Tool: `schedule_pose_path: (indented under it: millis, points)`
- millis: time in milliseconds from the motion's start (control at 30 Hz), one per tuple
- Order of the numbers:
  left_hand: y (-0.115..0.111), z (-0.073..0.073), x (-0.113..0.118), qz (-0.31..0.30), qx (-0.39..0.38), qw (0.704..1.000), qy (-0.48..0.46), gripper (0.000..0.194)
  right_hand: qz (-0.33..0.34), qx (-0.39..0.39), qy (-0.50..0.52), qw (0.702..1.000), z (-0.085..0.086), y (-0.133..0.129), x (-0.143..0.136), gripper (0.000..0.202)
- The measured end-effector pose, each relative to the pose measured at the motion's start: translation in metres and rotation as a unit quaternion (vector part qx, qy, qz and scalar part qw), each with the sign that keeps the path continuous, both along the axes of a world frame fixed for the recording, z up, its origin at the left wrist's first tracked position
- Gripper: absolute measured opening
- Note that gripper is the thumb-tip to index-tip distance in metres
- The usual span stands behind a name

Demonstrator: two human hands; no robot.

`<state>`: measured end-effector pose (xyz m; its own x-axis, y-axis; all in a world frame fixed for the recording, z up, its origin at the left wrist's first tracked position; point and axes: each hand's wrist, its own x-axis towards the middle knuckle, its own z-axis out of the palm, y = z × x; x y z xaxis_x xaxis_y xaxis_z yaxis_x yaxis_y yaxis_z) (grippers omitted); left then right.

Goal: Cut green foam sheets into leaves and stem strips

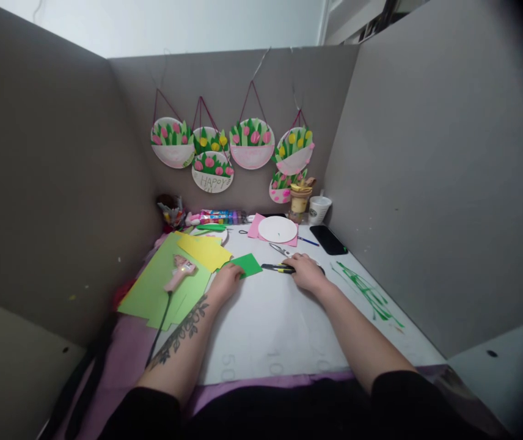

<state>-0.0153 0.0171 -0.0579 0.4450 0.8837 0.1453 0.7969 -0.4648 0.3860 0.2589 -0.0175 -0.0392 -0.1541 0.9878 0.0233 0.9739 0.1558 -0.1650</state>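
Note:
My left hand [228, 280] has its fingers closed on the near left edge of a small green paper piece [250, 264], which lies on the white board. My right hand [308, 272] curls palm down over two tools. One is a black and yellow utility knife [276, 267], its front end pointing left toward the green paper. The other is a pair of scissors [280, 249], with the blades showing beyond my fingertips and the handles mostly covered. Which of the two my right fingers grip is hidden.
A pink glue gun [181, 272] lies on light green sheets [151, 287], beside yellow paper [204, 249]. Behind are a white paper circle [277, 229] on pink paper, a phone [329, 239] and cups [319, 209]. Paper-plate flower baskets [252, 157] hang on the grey partition. Green paint streaks mark the right.

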Motion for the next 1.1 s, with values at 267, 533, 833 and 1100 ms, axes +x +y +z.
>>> schedule_pose_path:
  millis: [267, 533, 833, 1100]
  points:
    - [0.002, -0.004, 0.004, -0.027, 0.024, 0.998, 0.05, 0.036, -0.041, 0.04, 0.01, 0.998, -0.004, 0.003, 0.001, 0.053]
    - [0.004, -0.01, 0.002, -0.106, 0.052, 0.992, 0.041, 0.034, -0.002, 0.029, -0.004, 1.0, -0.007, 0.005, -0.001, 0.05]
    - [0.001, 0.0, 0.005, -0.11, 0.02, 0.992, 0.06, 0.036, 0.031, 0.024, 0.005, 0.999, -0.007, 0.006, 0.005, 0.052]
    - [0.002, 0.0, 0.009, -0.095, 0.011, 0.991, 0.099, 0.04, 0.037, 0.027, -0.01, 0.999, -0.006, 0.007, 0.0, 0.054]
